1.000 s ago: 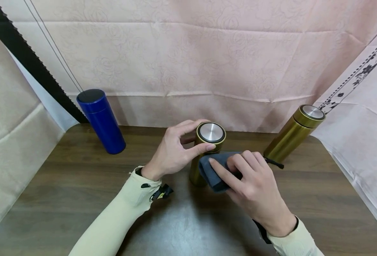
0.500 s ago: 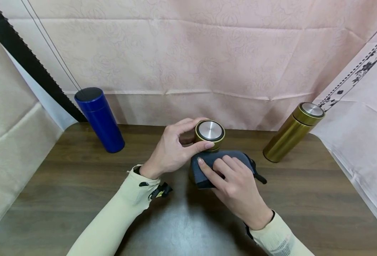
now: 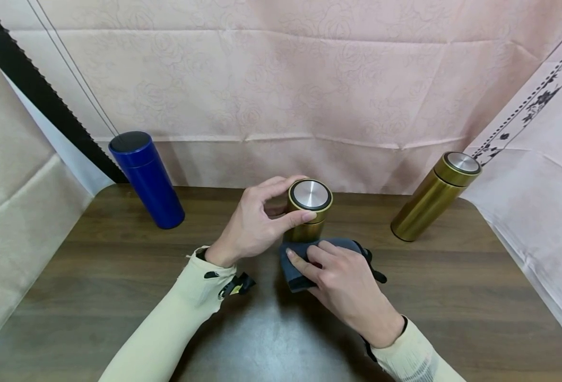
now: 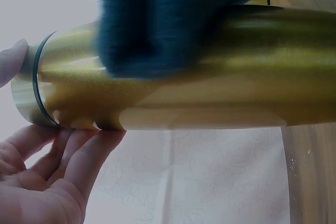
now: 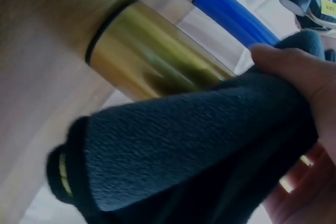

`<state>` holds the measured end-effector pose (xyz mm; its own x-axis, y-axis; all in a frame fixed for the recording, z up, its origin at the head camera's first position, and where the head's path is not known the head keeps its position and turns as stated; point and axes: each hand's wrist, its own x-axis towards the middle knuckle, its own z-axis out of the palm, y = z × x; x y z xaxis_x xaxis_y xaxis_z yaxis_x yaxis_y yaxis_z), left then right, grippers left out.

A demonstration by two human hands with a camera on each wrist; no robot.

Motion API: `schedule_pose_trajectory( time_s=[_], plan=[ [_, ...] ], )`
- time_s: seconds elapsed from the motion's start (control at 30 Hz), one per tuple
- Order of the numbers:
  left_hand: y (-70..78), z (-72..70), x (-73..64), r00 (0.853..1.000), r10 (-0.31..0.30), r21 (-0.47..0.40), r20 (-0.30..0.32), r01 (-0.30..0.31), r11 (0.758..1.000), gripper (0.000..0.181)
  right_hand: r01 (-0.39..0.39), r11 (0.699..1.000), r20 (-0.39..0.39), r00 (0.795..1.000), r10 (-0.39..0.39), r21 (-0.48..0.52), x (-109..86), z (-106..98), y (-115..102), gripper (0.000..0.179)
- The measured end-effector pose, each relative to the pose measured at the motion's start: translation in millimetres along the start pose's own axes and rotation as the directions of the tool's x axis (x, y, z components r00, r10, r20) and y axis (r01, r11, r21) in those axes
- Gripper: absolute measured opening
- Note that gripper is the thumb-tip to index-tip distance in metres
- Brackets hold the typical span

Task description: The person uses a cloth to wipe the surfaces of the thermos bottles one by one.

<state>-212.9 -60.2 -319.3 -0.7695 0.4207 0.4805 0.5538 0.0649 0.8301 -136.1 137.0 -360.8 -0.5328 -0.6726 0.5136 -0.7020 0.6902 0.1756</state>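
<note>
A gold thermos flask (image 3: 309,232) with a brushed silver lid top stands upright near the table's back middle. My left hand (image 3: 257,225) grips it round the lid end, the thumb across the near side. A folded dark blue-grey cloth (image 3: 288,271) is held in my right hand (image 3: 345,286) and lies against the flask's body, below the lid. In the left wrist view the cloth (image 4: 152,40) is blurred and overlaps the flask's side (image 4: 236,98). The right wrist view has the thumb and fingers on either side of the cloth (image 5: 168,145); the flask's lower end shows beyond it.
To the left stands a blue flask (image 3: 149,183) with a black top. Another gold flask (image 3: 429,201) stands at the back right. The brown wooden table (image 3: 94,297) is bordered by pale cloth hangings (image 3: 285,95) behind and at both sides.
My right hand has moved the cloth left across the flask, then down its body, uncovering more of it below the lid. My left hand keeps its grip on the flask.
</note>
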Motion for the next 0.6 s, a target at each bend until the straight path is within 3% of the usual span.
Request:
schedule_pose_trajectory(
  time_s=[0.13,0.6],
  plan=[
    [-0.6,-0.1,-0.2,1.000,-0.006,-0.011,-0.001,0.006,1.000,0.048,-0.029,0.999,0.067,0.997,0.028,0.017,-1.5,3.8,-2.7,0.077],
    [-0.1,0.2,0.0,1.000,-0.010,-0.017,-0.005,0.010,1.000,0.047,-0.073,0.997,0.153,0.986,0.069,0.017,-5.4,12.4,-6.2,0.071]
  ],
)
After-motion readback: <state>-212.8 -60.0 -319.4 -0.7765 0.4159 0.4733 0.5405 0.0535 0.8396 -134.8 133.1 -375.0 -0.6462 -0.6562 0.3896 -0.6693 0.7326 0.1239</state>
